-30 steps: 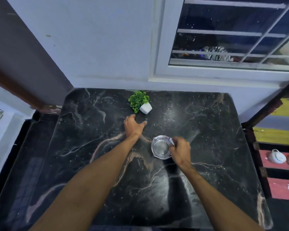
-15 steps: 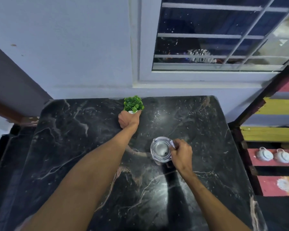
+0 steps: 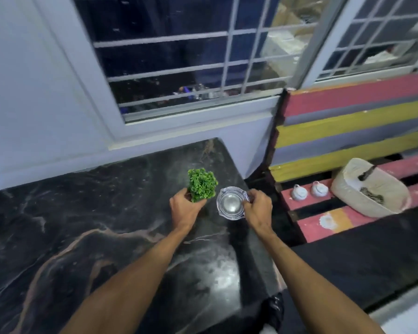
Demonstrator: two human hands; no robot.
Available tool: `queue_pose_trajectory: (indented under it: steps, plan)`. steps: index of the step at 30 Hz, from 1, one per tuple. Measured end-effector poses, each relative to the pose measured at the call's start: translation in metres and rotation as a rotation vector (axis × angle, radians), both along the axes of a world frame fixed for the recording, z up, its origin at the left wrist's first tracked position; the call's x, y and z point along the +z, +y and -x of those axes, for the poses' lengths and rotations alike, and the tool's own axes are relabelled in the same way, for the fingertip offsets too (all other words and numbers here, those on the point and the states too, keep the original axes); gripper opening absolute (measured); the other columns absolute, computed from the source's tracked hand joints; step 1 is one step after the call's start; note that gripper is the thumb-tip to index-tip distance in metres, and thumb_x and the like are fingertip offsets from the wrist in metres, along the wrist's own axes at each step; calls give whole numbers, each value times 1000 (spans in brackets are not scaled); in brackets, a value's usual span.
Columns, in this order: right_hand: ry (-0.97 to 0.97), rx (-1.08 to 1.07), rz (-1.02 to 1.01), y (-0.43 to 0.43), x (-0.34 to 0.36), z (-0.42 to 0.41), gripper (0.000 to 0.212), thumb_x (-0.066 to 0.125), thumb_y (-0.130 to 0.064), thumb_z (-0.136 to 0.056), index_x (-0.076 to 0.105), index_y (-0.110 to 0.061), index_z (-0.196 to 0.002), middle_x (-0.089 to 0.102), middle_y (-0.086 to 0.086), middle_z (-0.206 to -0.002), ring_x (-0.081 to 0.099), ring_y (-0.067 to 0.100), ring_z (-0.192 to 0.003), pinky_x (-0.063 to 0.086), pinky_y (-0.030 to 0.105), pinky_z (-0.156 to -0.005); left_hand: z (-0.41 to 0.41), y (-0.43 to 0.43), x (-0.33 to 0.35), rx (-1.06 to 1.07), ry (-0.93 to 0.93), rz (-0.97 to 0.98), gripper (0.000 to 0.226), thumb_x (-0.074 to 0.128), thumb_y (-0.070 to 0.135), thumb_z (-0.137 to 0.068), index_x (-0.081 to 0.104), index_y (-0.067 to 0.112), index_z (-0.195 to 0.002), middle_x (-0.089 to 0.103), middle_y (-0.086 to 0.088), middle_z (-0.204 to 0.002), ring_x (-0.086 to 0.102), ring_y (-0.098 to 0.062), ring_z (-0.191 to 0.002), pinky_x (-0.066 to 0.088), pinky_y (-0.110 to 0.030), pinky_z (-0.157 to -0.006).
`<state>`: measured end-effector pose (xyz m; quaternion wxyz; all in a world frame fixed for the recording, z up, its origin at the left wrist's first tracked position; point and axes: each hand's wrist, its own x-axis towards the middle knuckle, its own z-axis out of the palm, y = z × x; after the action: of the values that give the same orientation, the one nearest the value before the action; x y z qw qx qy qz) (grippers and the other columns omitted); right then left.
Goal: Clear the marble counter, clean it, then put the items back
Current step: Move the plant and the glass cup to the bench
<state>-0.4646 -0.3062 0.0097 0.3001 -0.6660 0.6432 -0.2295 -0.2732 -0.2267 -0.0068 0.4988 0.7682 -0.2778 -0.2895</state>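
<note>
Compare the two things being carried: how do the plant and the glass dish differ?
The small plant is opaque, green and bushy; the glass dish is clear, smooth and looks empty. The plant is in the left hand, which wraps and hides its base; the dish is in the right hand, pinched at its right rim, so most of it shows. Both are small, each held one-handed, side by side near the marble counter's right edge.
</note>
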Motion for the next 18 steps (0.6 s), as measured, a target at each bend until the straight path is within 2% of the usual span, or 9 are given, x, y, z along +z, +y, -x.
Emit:
queue_pose_trajectory:
  steps: [3, 6, 9, 12, 15, 18]
  plan:
    - [18, -91, -24, -36, -6, 90, 15, 61, -8, -72, 68, -12, -85, 69, 6, -79, 64, 30, -78, 50, 37, -70, 85, -36, 1, -72, 10, 12, 28, 97, 21, -63, 72, 18, -74, 71, 13, -65, 56, 15, -53, 46, -9, -59]
    - [7, -161, -33, -68, -16, 177, 8, 60, -3, -73, 65, -10, -76, 62, 6, -67, 57, 31, -67, 39, 34, -62, 163, -70, -12, -106, 27, -9, 28, 97, 16, -63, 74, 20, -79, 73, 14, -68, 58, 16, -56, 52, -18, -63]
    - [34, -232, -65, -102, -40, 266, 9, 61, -1, -72, 63, -10, -72, 61, 3, -68, 57, 30, -68, 39, 35, -62, 245, -105, -38, -129, 22, -64, 32, 97, 25, -62, 78, 16, -86, 77, 9, -73, 63, 4, -62, 59, -29, -64]
    - [71, -313, -134, -137, -80, 337, 20, 62, 0, -76, 71, -7, -92, 70, 10, -87, 64, 33, -84, 49, 37, -76, 320, -136, -67, -146, 42, -103, 30, 96, 26, -64, 76, 14, -83, 77, 2, -71, 60, -5, -61, 59, -40, -62]
    - [95, -339, -185, -164, -124, 385, 24, 61, -4, -77, 70, -8, -99, 71, 15, -93, 65, 37, -90, 49, 39, -81, 375, -164, -102, -162, 74, -155, 37, 99, 30, -63, 79, 15, -90, 80, 4, -78, 68, -7, -67, 60, -38, -66]
    - [95, -367, -229, -189, -168, 417, 23, 59, -2, -77, 69, -7, -97, 70, 17, -91, 63, 38, -88, 46, 37, -74, 418, -189, -142, -181, 111, -224, 44, 101, 30, -60, 81, 17, -98, 80, 8, -83, 75, -13, -76, 61, -32, -71]
